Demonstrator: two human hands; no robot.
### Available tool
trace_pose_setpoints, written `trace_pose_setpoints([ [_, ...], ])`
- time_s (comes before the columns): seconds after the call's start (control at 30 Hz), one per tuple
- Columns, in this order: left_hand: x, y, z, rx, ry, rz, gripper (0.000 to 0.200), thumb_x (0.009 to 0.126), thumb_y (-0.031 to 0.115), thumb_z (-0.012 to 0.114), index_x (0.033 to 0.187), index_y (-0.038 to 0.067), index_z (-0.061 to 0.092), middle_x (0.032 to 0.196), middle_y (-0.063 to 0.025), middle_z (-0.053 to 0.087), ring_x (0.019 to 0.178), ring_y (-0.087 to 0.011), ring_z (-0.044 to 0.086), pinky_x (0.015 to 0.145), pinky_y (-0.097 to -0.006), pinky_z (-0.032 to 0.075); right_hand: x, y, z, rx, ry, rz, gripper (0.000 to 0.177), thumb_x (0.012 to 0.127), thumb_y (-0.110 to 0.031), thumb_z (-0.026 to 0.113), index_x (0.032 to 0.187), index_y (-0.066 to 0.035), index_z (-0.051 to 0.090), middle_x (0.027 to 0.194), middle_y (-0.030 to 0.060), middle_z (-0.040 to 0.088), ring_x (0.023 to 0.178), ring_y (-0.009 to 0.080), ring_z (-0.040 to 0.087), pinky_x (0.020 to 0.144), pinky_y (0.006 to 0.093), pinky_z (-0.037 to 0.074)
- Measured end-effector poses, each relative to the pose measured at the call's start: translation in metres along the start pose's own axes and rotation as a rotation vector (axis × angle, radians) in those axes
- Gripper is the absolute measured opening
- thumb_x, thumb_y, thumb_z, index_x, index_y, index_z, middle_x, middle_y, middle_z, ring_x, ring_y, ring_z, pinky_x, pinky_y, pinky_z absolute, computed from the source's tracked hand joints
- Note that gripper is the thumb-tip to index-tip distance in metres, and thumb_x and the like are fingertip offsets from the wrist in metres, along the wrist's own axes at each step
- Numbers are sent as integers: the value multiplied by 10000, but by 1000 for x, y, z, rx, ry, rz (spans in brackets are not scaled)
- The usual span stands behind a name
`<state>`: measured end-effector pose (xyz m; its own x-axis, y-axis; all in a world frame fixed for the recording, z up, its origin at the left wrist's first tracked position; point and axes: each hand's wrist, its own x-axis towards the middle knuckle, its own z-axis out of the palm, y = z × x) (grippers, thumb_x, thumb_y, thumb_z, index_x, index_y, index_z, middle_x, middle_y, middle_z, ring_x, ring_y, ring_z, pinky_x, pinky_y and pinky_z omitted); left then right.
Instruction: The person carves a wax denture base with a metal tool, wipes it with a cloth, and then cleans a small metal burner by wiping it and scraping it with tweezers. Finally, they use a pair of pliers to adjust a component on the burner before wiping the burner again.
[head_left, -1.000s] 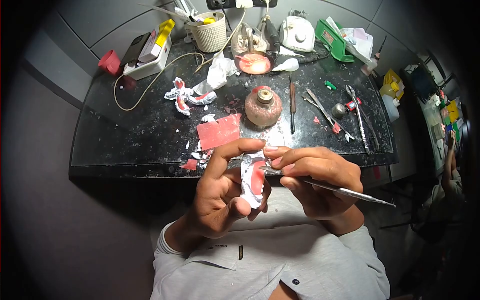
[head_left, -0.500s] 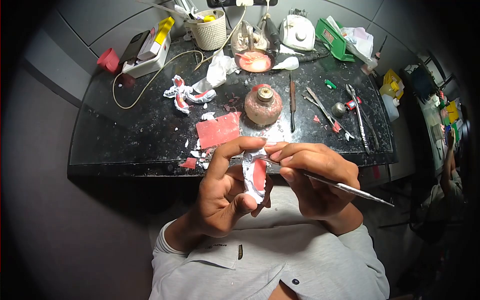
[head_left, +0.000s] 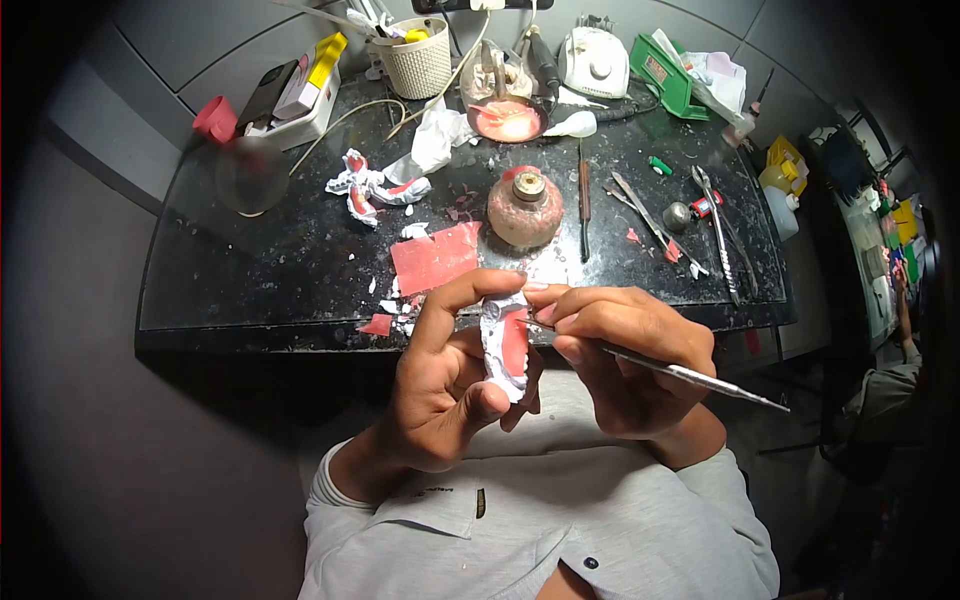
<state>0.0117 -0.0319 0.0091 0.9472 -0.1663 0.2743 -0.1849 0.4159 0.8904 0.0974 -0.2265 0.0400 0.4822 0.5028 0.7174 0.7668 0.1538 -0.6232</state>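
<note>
My left hand grips a white plaster dental cast at its two ends, thumb below and index finger above. Pink wax covers part of the cast, with small white teeth along its right edge. In my right hand is a slim metal wax carver, held like a pen. Its tip is at the upper part of the pink wax, and its other end points down to the right. Just beyond my hands lies a pink wax sheet with white plaster crumbs beside it.
A glass spirit burner stands mid-table. Right of it are a brown-handled knife, tweezers and a metal tool. More plaster casts lie at left. Behind are a pan of pink wax, a woven basket and a green box.
The carver's tip has shifted slightly down over the pink wax. The cast and both hands have moved very little, and both grips are unchanged.
</note>
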Motion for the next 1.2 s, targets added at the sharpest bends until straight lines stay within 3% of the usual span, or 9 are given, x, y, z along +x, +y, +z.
trace_pose_setpoints([
  [0.43, 4, 1, 3, 36, 29, 15, 926, 995, 501, 701, 1603, 25, 191, 931, -134, 650, 746, -122, 611, 693, -257, 513, 3, 3, 2, 138, 44, 3, 146, 921, 101, 726, 1065, 86, 704, 960, 185, 754, 920, 296, 772, 955, 510, 634],
  [0.67, 10, -1, -6, -91, 77, -17, 576, 1103, 334, 509, 1506, 20, 240, 774, -160, 594, 536, -185, 563, 579, -349, 559, 0, 23, -12, 340, 288, -44, 70, 1006, 53, 640, 1052, 103, 626, 880, 213, 721, 846, 291, 752, 925, 574, 640],
  [0.83, 6, -10, -16, -152, 145, -24, 284, 1097, 151, 431, 1361, 111, 333, 680, -169, 551, 414, -145, 425, 487, -345, 530, -4, 32, -32, 267, 389, 181, 251, 1159, -207, 439, 1044, 12, 484, 701, 187, 665, 680, 303, 772, 699, 424, 689],
  [0.93, 0, -12, -17, -100, 198, 21, 208, 1110, 159, 423, 1306, 133, 360, 633, -135, 517, 396, -116, 376, 422, -309, 477, -9, 46, -60, 372, 312, 478, 269, 1152, -239, 488, 1032, 1, 514, 572, 75, 588, 462, 175, 668, 416, 278, 550],
  [1.0, -11, -13, -23, 14, 365, 69, 188, 1121, 177, 418, 1298, 134, 375, 623, -112, 503, 390, -106, 365, 414, -297, 460, -4, 43, -76, 148, 126, 837, 353, 1097, -326, 626, 964, 0, 592, 548, 36, 593, 415, 138, 611, 396, 237, 489],
  [1.03, -17, -14, -28, 55, 414, 105, 177, 1129, 193, 414, 1294, 135, 386, 620, -93, 495, 384, -97, 352, 407, -284, 444, -7, 48, -85, 41, -1, 914, 421, 1038, -329, 722, 812, 15, 635, 527, 85, 604, 421, 181, 607, 435, 310, 491],
  [1.07, -26, -15, -32, -3, 436, 105, 181, 1123, 180, 436, 1298, 146, 402, 649, -88, 518, 427, -88, 378, 423, -259, 418, -11, 53, -90, 46, -1, 903, 421, 1038, -329, 722, 812, 15, 635, 527, 85, 604, 421, 181, 607, 435, 310, 491],
  [1.13, -45, -19, -42, -14, 521, 76, 181, 1114, 177, 427, 1291, 144, 414, 645, -88, 513, 418, -85, 360, 421, -261, 418, -19, 60, -95, -723, -239, 795, 463, 970, -309, 797, 699, 36, 648, 544, 172, 618, 477, 274, 644, 517, 391, 499],
  [1.2, -68, -28, -49, -51, 599, 97, 223, 1092, 177, 391, 1301, 102, 415, 666, -113, 518, 387, -106, 347, 421, -305, 436, -16, 58, -95, -757, -169, 868, 484, 910, -315, 846, 654, 53, 664, 583, 233, 611, 552, 344, 660, 592, 445, 494],
])
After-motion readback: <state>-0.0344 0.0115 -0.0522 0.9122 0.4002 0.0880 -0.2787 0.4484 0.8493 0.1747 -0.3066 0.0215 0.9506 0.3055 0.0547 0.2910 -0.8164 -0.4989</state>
